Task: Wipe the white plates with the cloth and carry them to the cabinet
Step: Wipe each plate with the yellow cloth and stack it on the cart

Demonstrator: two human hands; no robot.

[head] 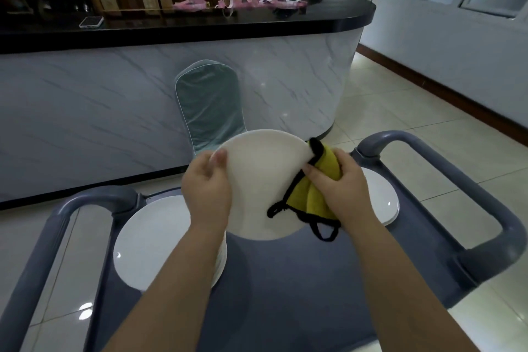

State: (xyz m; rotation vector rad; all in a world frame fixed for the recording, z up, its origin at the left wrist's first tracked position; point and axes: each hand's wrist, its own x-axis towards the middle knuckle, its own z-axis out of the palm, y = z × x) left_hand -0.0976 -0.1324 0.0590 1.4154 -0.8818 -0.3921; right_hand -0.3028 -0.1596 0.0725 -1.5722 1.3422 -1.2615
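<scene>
I hold a white plate (263,180) tilted up above a grey cart. My left hand (207,188) grips its left rim, thumb on the face. My right hand (340,186) grips a yellow cloth with black edging (310,197) and presses it against the plate's right rim. A stack of white plates (151,243) stands on the cart at the left, partly hidden by my left forearm. Another white plate stack (381,197) sits at the right behind my right hand.
The grey cart (285,280) has curved handles on the left (94,203) and the right (463,186). A chair with a teal cover (210,106) stands ahead against a marble-fronted counter (114,111) with a black top. Tiled floor lies to the right.
</scene>
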